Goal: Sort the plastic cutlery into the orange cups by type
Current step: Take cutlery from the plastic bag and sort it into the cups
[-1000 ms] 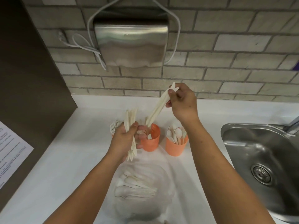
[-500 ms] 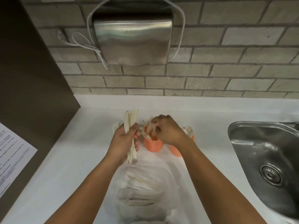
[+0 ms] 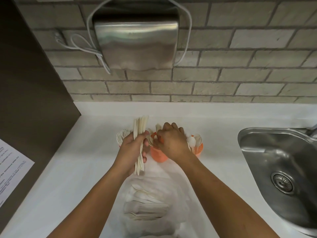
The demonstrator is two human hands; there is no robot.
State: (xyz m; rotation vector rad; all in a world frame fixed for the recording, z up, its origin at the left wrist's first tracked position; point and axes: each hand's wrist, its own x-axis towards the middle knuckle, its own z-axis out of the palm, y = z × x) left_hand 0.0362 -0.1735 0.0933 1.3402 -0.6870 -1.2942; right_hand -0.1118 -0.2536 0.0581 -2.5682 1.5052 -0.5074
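Note:
My left hand [image 3: 133,152] grips an upright bundle of white plastic knives [image 3: 140,129] at the left of the cups. Behind it, white forks [image 3: 122,136] fan out of a cup that the hand hides. My right hand [image 3: 172,142] is over the middle orange cup [image 3: 158,155], fingers curled down round the white knives [image 3: 157,126] standing in its mouth. The right orange cup [image 3: 199,149] holds white spoons [image 3: 192,141] and stands just right of my right wrist.
A clear plastic bag [image 3: 149,201] of more white cutlery lies on the white counter [image 3: 82,169] between my forearms. A steel sink [image 3: 283,169] is at the right. A brick wall with a metal dispenser [image 3: 135,43] rises behind, and a dark panel [image 3: 30,100] stands at the left.
My right hand came down from chest height with a few knives and now sits over the middle cup. My left hand kept its bundle in place.

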